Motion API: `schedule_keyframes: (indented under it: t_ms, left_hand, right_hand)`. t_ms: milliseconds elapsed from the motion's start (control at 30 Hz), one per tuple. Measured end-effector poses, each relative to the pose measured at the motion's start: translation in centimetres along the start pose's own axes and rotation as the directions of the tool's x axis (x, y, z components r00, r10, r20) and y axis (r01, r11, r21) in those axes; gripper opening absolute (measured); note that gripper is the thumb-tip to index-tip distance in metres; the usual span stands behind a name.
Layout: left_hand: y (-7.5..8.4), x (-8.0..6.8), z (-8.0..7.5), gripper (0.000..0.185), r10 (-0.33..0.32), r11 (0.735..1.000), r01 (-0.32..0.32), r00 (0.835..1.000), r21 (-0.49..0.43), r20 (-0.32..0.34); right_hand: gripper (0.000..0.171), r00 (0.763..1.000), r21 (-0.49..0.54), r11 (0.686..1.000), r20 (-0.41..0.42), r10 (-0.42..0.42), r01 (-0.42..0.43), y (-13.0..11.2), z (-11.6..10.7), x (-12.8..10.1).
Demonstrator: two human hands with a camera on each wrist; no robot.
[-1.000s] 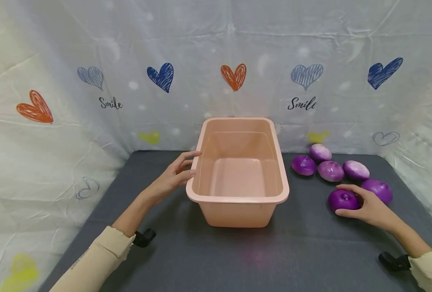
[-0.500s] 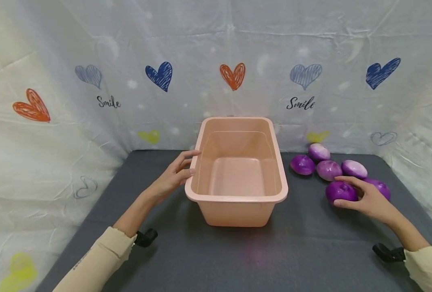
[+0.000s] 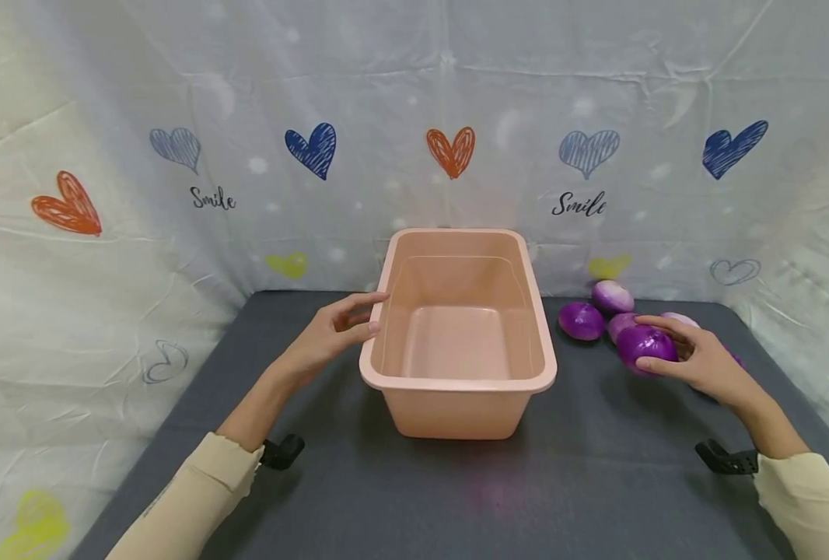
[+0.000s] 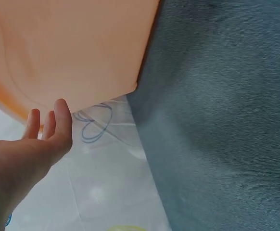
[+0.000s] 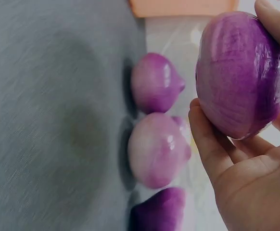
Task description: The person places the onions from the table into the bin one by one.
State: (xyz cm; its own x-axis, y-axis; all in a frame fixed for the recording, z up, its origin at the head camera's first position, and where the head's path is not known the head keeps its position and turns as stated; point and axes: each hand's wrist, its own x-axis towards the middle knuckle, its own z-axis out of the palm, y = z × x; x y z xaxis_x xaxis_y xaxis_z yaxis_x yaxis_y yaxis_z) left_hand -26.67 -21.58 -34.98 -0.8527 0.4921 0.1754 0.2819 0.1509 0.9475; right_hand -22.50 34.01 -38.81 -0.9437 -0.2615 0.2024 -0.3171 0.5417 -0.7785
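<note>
A peach plastic basin point(image 3: 456, 383) stands on the dark grey cloth in the middle of the head view, nothing inside it. My left hand point(image 3: 337, 330) touches its left rim with relaxed fingers; in the left wrist view the hand point(image 4: 39, 144) lies alongside the basin's outer wall point(image 4: 72, 53). At the right, my right hand point(image 3: 704, 362) grips a glossy purple onion point(image 3: 641, 348) between thumb and fingers. The right wrist view shows this onion point(image 5: 241, 74) held above the cloth, the fingers curled under it and the thumb on top.
Behind the right hand several more purple onions lie on the cloth, one dark point(image 3: 582, 321), one paler point(image 3: 612, 296); the hand partly covers others. A white curtain point(image 3: 358, 202) printed with hearts hangs along the back and sides. A black strap point(image 3: 725, 459) is on the right wrist.
My right hand has lifted the onion from the cloth and carried it slightly left and away from me, so it now overlaps the onions behind. The left hand stays at the basin's rim.
</note>
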Motion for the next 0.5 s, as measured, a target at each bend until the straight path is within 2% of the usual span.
schedule_keyframes:
  t_ms: [233, 500]
  left_hand:
    - [0.2, 0.5, -0.1, 0.05, -0.02, 1.0, 0.02, 0.999, 0.007, -0.035]
    - [0.2, 0.3, -0.1, 0.055, -0.035, 0.999, 0.034, 0.999, -0.032, -0.037]
  right_hand:
    - [0.06, 0.999, 0.075, 0.996, 0.001, -0.04, 0.04, -1.0, 0.4, 1.6]
    - [0.064, 1.0, 0.068, 0.998, 0.002, -0.009, 0.009, -3.4, 0.6, 3.8]
